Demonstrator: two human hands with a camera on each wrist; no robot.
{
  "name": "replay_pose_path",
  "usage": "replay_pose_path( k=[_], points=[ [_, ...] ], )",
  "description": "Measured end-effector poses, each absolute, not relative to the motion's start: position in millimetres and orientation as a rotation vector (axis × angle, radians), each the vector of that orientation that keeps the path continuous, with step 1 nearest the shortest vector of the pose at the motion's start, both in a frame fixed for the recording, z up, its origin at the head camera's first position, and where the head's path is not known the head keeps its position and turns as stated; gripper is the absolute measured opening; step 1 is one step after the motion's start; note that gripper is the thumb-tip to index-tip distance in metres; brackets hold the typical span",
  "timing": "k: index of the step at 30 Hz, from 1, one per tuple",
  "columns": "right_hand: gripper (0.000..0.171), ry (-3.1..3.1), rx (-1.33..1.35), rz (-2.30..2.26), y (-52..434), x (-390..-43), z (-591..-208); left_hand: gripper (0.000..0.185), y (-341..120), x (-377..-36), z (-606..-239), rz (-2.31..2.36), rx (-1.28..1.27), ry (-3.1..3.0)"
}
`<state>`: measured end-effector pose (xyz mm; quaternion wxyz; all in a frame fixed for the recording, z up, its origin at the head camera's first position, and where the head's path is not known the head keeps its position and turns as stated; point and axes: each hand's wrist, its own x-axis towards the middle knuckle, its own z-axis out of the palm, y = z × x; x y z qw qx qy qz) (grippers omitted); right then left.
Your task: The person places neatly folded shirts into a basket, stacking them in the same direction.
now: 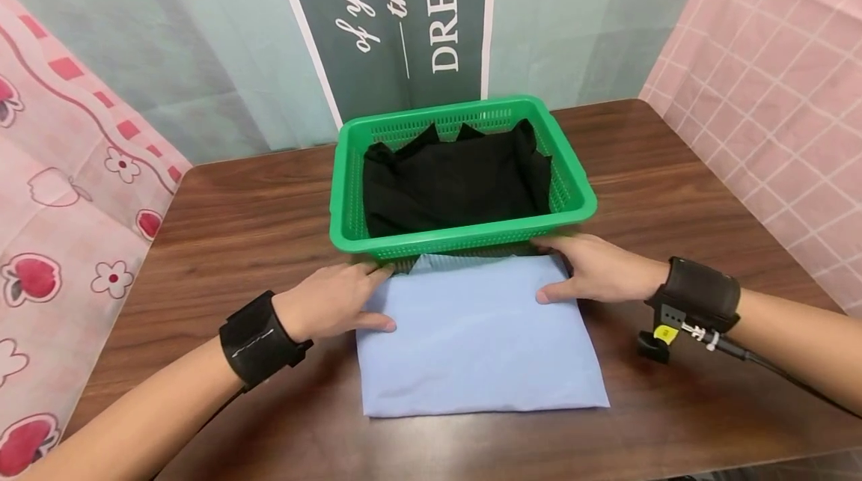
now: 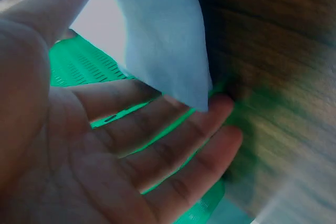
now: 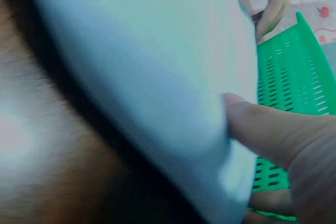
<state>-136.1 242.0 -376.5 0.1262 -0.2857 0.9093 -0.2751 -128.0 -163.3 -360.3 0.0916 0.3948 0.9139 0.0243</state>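
A folded light blue cloth point(image 1: 471, 346) lies in front of the green basket point(image 1: 465, 234), its far edge close to the basket's front wall. My left hand point(image 1: 337, 298) holds the cloth at its far left corner, thumb on top. In the left wrist view, the fingers point(image 2: 173, 150) stretch out behind the cloth's corner point(image 2: 178, 61). At the far right corner my right hand point(image 1: 599, 268) grips the cloth, its thumb point(image 3: 262, 124) pressing on the upper face in the right wrist view. The right fingers are mostly hidden behind the edge.
Inside the basket lies a black cloth point(image 1: 458, 182) with peaked folds along its back edge. The brown wooden table point(image 1: 236, 219) meets a grey-green curtain point(image 1: 209, 40) with lettering at the back. Pink patterned curtains point(image 1: 74, 204) hang on both sides.
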Motion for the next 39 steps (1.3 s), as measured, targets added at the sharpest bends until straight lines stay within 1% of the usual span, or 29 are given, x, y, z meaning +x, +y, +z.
replay_pose_path(
  k=[3, 7, 10, 20, 27, 29, 34, 39],
  points=[
    [0.086, 2.579, -0.828, -0.767, 238, -140, -371, 0.073, -160, -132, -362, 0.143, 1.133, 2.660],
    [0.090, 2.500, -0.779, -0.660, 231, -142, -365, 0.075, -153, -135, -359, 0.144, 0.970, 2.573],
    [0.091, 2.474, -0.747, -0.542, 226, -142, -362, 0.074, -146, -137, -358, 0.105, 0.902, 2.545],
    [0.083, 2.409, -0.690, -0.395, 210, -142, -358, 0.056, -133, -140, -362, 0.193, 0.841, 2.466],
    [0.080, 2.381, -0.754, -0.380, 209, -141, -362, 0.055, -131, -140, -365, 0.274, 0.853, 2.394],
    [0.076, 2.362, -0.785, -0.431, 211, -140, -363, 0.054, -131, -139, -366, 0.300, 0.839, 2.376],
    [0.055, 2.313, -0.843, -0.556, 213, -137, -363, 0.051, -133, -141, -367, 0.346, 0.868, 2.345],
    [0.047, 2.230, -0.831, -0.595, 214, -138, -361, 0.040, -135, -142, -368, 0.457, 0.965, 2.285]
  ],
)
